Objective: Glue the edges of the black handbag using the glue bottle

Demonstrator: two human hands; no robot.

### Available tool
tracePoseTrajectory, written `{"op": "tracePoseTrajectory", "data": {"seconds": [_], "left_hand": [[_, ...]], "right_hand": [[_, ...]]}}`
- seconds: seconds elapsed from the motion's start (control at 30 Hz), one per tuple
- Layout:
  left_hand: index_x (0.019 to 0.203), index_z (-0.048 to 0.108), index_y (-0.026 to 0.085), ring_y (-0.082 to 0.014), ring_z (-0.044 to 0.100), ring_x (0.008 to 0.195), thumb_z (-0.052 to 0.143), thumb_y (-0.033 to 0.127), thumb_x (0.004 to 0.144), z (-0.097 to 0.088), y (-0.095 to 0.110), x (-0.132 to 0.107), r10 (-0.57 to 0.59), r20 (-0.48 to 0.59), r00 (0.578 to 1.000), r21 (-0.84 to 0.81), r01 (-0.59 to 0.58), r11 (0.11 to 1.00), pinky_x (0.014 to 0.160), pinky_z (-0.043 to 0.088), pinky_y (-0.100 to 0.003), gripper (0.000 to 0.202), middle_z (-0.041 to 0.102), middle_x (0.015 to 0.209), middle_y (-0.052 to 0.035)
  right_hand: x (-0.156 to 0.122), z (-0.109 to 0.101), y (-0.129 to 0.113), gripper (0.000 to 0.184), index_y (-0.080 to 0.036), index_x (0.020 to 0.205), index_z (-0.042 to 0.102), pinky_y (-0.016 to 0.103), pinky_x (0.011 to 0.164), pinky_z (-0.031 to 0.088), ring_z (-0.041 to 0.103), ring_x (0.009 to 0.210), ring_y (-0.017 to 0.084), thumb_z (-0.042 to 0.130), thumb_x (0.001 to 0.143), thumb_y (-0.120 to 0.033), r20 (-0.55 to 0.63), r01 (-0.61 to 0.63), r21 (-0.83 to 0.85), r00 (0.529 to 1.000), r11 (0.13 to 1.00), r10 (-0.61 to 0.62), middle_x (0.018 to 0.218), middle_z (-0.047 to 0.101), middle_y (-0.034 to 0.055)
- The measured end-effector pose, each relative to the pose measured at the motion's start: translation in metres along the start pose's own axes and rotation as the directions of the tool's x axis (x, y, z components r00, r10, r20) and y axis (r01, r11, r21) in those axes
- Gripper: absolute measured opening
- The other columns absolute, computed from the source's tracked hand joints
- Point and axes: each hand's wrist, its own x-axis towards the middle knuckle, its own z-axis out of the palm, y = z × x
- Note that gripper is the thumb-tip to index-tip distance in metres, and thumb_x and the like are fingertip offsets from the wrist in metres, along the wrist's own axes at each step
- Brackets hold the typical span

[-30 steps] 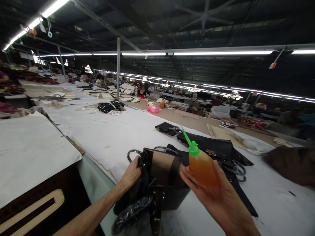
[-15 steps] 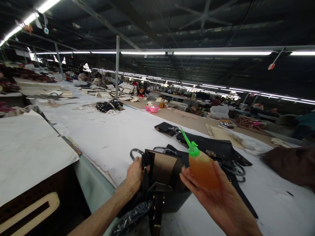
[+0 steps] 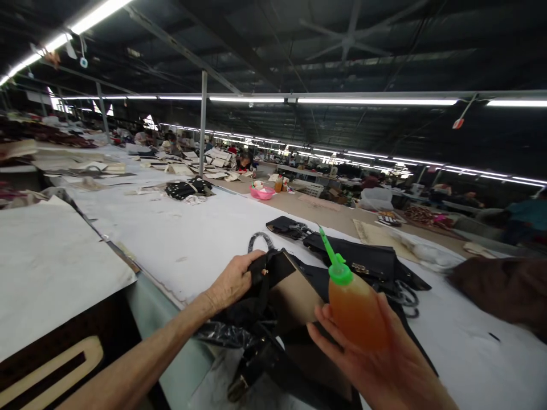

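Note:
My right hand (image 3: 376,364) grips a squeeze bottle (image 3: 354,307) of orange liquid with a green cap and a long green nozzle pointing up and left. My left hand (image 3: 233,282) is closed on the upper edge of a black handbag (image 3: 277,307) with a tan panel, tilted up off the white table cover (image 3: 192,228). The bag's looped handle (image 3: 258,239) sticks up behind my fingers. Crumpled black plastic (image 3: 222,336) hangs from the bag's near side.
Other black bags (image 3: 363,259) and a small black pouch (image 3: 284,225) lie behind. A brown bag (image 3: 504,290) sits at right. A pink bowl (image 3: 262,192) and black pieces (image 3: 186,187) lie farther back. A dark die board (image 3: 51,364) is at lower left. People work at distant tables.
My left hand has lifted and tipped the handbag toward the left, raising its handle. The bottle in my right hand has sunk slightly and stayed upright.

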Motion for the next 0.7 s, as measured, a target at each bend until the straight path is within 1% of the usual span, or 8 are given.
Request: {"op": "tracePoseTrajectory", "data": {"seconds": [0.1, 0.2, 0.3, 0.37, 0.47, 0.57, 0.63, 0.7], "left_hand": [[0.088, 0.059, 0.015, -0.0136, 0.053, 0.074, 0.044, 0.021, 0.075, -0.029, 0.022, 0.0, -0.036, 0.159, 0.987, -0.074, 0.048, 0.996, 0.068, 0.043, -0.022, 0.021, 0.06, 0.079, 0.0011], [0.084, 0.061, 0.015, -0.0112, 0.05, 0.064, 0.047, 0.022, 0.071, -0.061, 0.034, -0.009, -0.153, 0.292, 0.944, -0.043, 0.172, 0.984, 0.059, 0.041, -0.02, 0.02, 0.058, 0.072, 0.0025], [0.078, 0.061, 0.016, -0.0089, 0.042, 0.051, 0.05, 0.023, 0.068, -0.088, 0.038, -0.027, -0.309, 0.38, 0.872, 0.034, 0.321, 0.947, 0.048, 0.034, -0.018, 0.016, 0.053, 0.061, 0.004], [0.072, 0.06, 0.016, -0.0084, 0.039, 0.048, 0.052, 0.024, 0.066, -0.098, 0.039, -0.04, -0.382, 0.401, 0.832, 0.071, 0.388, 0.919, 0.045, 0.031, -0.018, 0.013, 0.05, 0.056, 0.0044], [0.068, 0.062, 0.015, -0.0092, 0.038, 0.049, 0.051, 0.023, 0.063, -0.104, 0.039, -0.059, -0.453, 0.42, 0.786, 0.104, 0.454, 0.885, 0.045, 0.03, -0.019, 0.014, 0.049, 0.054, 0.0039], [0.069, 0.065, 0.015, -0.0103, 0.041, 0.052, 0.049, 0.02, 0.06, -0.107, 0.036, -0.07, -0.482, 0.445, 0.755, 0.145, 0.47, 0.87, 0.047, 0.033, -0.019, 0.019, 0.051, 0.055, 0.003], [0.072, 0.066, 0.014, -0.0108, 0.043, 0.054, 0.05, 0.02, 0.06, -0.11, 0.032, -0.074, -0.498, 0.461, 0.734, 0.169, 0.478, 0.862, 0.048, 0.034, -0.019, 0.021, 0.053, 0.056, 0.0026], [0.075, 0.067, 0.014, -0.0111, 0.044, 0.055, 0.051, 0.02, 0.06, -0.114, 0.027, -0.077, -0.506, 0.484, 0.714, 0.187, 0.481, 0.857, 0.049, 0.036, -0.019, 0.023, 0.054, 0.058, 0.0026]], "right_hand": [[-0.012, 0.004, 0.002, 0.052, -0.009, 0.084, 0.073, 0.044, 0.086, 0.048, 0.063, 0.085, 0.027, 0.067, 0.072, -0.059, 0.025, -0.074, -0.015, 0.997, 0.997, 0.074, 0.079, 0.069, 0.0167], [-0.018, 0.003, 0.001, 0.05, -0.011, 0.089, 0.073, 0.034, 0.068, 0.053, 0.064, 0.072, 0.023, 0.072, 0.067, -0.056, 0.036, -0.119, -0.071, 0.992, 0.99, 0.122, 0.081, 0.069, 0.0154], [-0.017, -0.003, 0.002, 0.041, -0.021, 0.097, 0.07, 0.024, 0.048, 0.048, 0.061, 0.06, 0.018, 0.073, 0.068, -0.05, 0.041, -0.021, -0.245, 0.999, 0.969, 0.033, 0.082, 0.069, 0.009], [-0.013, -0.007, 0.006, 0.04, -0.024, 0.101, 0.067, 0.022, 0.042, 0.043, 0.057, 0.058, 0.017, 0.073, 0.069, -0.047, 0.061, 0.09, -0.385, 0.996, 0.919, -0.072, 0.081, 0.068, 0.0067], [-0.008, -0.012, 0.014, 0.047, -0.022, 0.104, 0.062, 0.025, 0.046, 0.045, 0.055, 0.062, 0.019, 0.074, 0.065, -0.046, 0.126, 0.221, -0.589, 0.975, 0.777, -0.182, 0.088, 0.068, 0.0082], [-0.006, -0.014, 0.017, 0.058, -0.023, 0.11, 0.056, 0.027, 0.055, 0.049, 0.057, 0.066, 0.021, 0.077, 0.061, -0.045, 0.181, 0.281, -0.779, 0.957, 0.56, -0.228, 0.095, 0.068, 0.0076], [-0.005, -0.012, 0.018, 0.063, -0.025, 0.113, 0.052, 0.027, 0.061, 0.051, 0.06, 0.069, 0.022, 0.078, 0.059, -0.044, 0.212, 0.315, -0.849, 0.939, 0.424, -0.272, 0.094, 0.068, 0.0053], [-0.005, -0.01, 0.018, 0.065, -0.026, 0.115, 0.048, 0.028, 0.065, 0.052, 0.062, 0.075, 0.024, 0.077, 0.06, -0.045, 0.245, 0.345, -0.873, 0.921, 0.345, -0.302, 0.097, 0.067, 0.0041]]}}
